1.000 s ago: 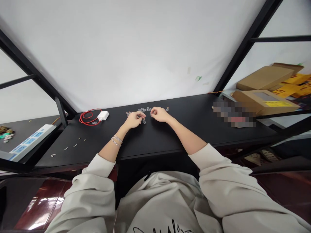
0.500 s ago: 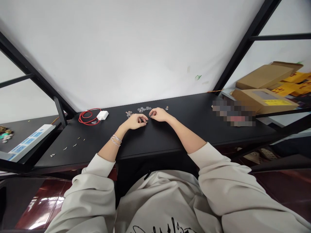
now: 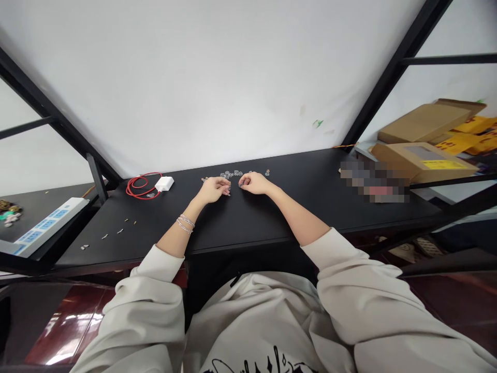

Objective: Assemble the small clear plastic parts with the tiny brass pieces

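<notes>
You're looking down on a long black desk (image 3: 310, 199) running right across your view, with a white wall (image 3: 194, 77) and black metal framing (image 3: 446, 59) behind it. Out past the desk's right end sit cardboard boxes (image 3: 421, 163) and yellow packaging (image 3: 456, 144), and off its left end, lower down, there's a white power strip (image 3: 50, 223) with blue panels. You're in a cream sweatshirt (image 3: 264, 326), sleeves pushed up, arms reaching out over the desk's front edge.

On the desk's left side, a red cable (image 3: 137, 186) loops into a white charger (image 3: 164, 184), with a scatter of small pale pieces (image 3: 120, 230) nearer the front edge. At the desk's centre, toward the back, runs a line of small clear pieces (image 3: 233, 173), too tiny to make out exactly.

Your left hand (image 3: 213, 190), silver bracelets (image 3: 185, 224) on its wrist, and your right hand (image 3: 254, 182) are close together but apart, both right at those pieces. The fingers on each hand are curled in; whether they're holding anything, you can't tell from here.
</notes>
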Motion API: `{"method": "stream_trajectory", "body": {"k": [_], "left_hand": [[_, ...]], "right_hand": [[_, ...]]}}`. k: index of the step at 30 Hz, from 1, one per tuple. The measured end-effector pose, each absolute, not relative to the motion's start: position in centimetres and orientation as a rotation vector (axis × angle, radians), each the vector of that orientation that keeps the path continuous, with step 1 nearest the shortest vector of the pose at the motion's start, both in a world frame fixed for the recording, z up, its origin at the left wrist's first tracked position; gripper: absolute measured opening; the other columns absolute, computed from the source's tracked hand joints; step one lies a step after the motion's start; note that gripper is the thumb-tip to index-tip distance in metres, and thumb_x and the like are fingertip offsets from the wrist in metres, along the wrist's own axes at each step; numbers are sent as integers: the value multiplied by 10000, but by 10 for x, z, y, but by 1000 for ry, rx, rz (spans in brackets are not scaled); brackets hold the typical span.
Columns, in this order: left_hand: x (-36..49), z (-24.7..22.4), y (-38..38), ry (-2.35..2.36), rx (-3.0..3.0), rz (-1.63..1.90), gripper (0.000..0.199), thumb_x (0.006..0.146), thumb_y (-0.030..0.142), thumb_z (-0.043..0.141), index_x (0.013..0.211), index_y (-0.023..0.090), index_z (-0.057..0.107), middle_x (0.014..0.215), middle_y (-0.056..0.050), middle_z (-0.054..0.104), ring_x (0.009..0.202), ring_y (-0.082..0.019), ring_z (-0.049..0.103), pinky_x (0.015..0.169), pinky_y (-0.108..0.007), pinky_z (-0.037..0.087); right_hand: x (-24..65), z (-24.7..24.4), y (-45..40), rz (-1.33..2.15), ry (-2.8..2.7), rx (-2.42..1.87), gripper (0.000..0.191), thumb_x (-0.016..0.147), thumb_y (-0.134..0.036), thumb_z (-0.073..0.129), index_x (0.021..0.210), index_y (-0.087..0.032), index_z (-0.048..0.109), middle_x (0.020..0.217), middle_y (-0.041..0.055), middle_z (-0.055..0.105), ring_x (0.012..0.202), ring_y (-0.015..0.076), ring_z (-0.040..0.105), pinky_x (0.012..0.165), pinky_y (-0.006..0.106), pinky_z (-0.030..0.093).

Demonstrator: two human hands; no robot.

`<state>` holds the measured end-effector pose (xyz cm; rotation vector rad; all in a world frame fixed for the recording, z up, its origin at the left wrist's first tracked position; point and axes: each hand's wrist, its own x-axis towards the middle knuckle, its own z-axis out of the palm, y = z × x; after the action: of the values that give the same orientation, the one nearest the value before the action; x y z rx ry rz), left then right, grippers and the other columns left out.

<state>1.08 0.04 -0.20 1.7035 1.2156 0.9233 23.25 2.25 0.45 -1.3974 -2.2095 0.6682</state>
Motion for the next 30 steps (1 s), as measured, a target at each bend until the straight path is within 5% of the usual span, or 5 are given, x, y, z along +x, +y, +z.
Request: {"method": "stream_trajectory", "body": {"k": [7, 15, 30], "left_hand": [[8, -8, 6, 1218, 1729, 918, 237, 776, -35, 644, 959, 96, 718, 761, -50, 726, 678, -149, 707, 699, -285, 617], [10, -6, 5, 1242, 1766, 926, 159, 826, 128, 722, 976, 99, 764, 759, -54, 737, 642, -145, 663, 663, -302, 608], [8, -6, 5, 1312, 1752, 935, 78, 856, 166, 765, 818, 139, 702, 561, -9, 644, 497, -131, 618, 525, -248, 542]], "right_hand": [[232, 4, 24, 681, -2210, -1398, 190, 842, -116, 707, 1004, -169, 793, 890, 43, 791, 788, 160, 708, 752, 228, 497], [233, 3, 25, 676, -2219, -1395, 194, 836, -131, 718, 1006, -184, 797, 894, 40, 793, 802, 167, 713, 775, 234, 507], [233, 3, 26, 680, -2226, -1391, 180, 842, -141, 715, 1001, -176, 793, 888, 37, 787, 808, 163, 712, 781, 236, 499]]}}
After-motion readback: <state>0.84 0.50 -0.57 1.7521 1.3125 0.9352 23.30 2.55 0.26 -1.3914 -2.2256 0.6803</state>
